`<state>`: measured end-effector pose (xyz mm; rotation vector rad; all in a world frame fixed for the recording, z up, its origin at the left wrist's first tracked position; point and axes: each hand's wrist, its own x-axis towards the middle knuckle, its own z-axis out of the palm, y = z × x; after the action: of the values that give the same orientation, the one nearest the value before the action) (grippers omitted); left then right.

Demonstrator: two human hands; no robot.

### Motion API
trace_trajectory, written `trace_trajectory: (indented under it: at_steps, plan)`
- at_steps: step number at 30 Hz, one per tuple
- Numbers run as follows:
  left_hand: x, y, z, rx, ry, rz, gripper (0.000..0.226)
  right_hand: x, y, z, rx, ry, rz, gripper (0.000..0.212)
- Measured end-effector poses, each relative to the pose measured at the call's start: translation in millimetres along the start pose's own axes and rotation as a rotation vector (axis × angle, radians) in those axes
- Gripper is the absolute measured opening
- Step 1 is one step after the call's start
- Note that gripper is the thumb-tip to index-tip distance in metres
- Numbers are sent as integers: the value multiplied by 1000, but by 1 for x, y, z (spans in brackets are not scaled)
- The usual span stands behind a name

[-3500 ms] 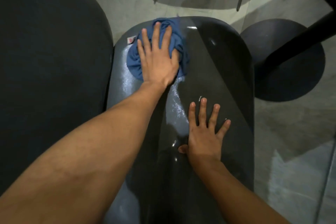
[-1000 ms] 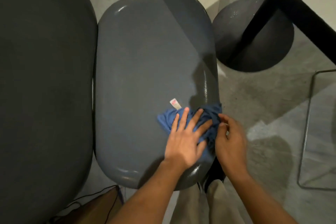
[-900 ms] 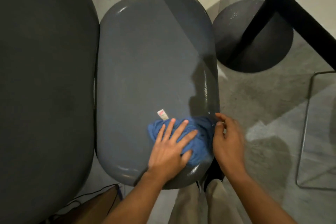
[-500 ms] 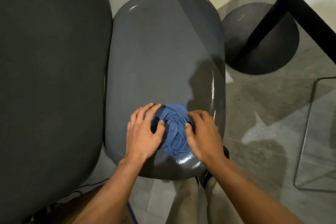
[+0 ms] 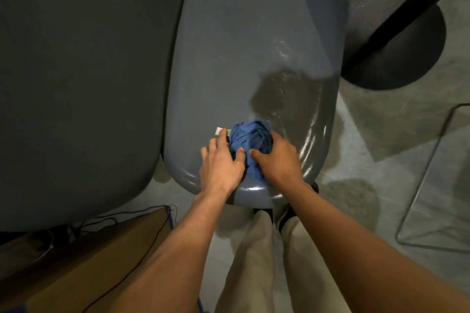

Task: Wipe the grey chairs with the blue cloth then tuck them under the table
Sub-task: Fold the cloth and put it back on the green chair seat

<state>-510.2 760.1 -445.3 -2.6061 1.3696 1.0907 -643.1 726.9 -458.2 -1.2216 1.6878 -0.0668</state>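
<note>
A glossy grey chair seat (image 5: 244, 40) fills the middle of the head view, with wet streaks on its right side. The blue cloth (image 5: 250, 138) lies bunched up near the seat's near edge, its small white tag sticking out to the left. My left hand (image 5: 220, 164) presses against the cloth's left side. My right hand (image 5: 278, 157) cups its right side. Both hands hold the bundle between them. A second, darker grey chair seat (image 5: 76, 71) stands right beside the first on the left.
The table's black round base (image 5: 396, 40) and its black post (image 5: 417, 0) stand to the right of the chair. A thin wire chair frame (image 5: 432, 175) is at the far right. A brown box with black cables (image 5: 84, 251) sits at lower left. My legs stand below the seat.
My left hand wiped the cloth from the seat's far end to its near edge. My right hand came onto the cloth, and both hands have gathered it into a tighter bundle.
</note>
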Motion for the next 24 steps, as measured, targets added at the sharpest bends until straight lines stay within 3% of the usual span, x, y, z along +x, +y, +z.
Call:
trace_trajectory:
  at_steps: [3,8,13,19,24]
  plan:
    - [0,4,-1,127,-58,-10,58,-4,1,-1,-64,-48,15,29]
    - [-18,-2,2,173,-62,120,27,-18,8,-7,-54,-70,-28,30]
    - [-52,-3,0,-44,-133,212,13,-55,20,-26,-5,-55,-50,21]
    - [-106,24,-31,-189,-206,239,14,-116,8,-86,119,-1,-65,20]
    - [-152,62,-74,-276,-251,317,48,-171,-6,-151,231,-2,-133,23]
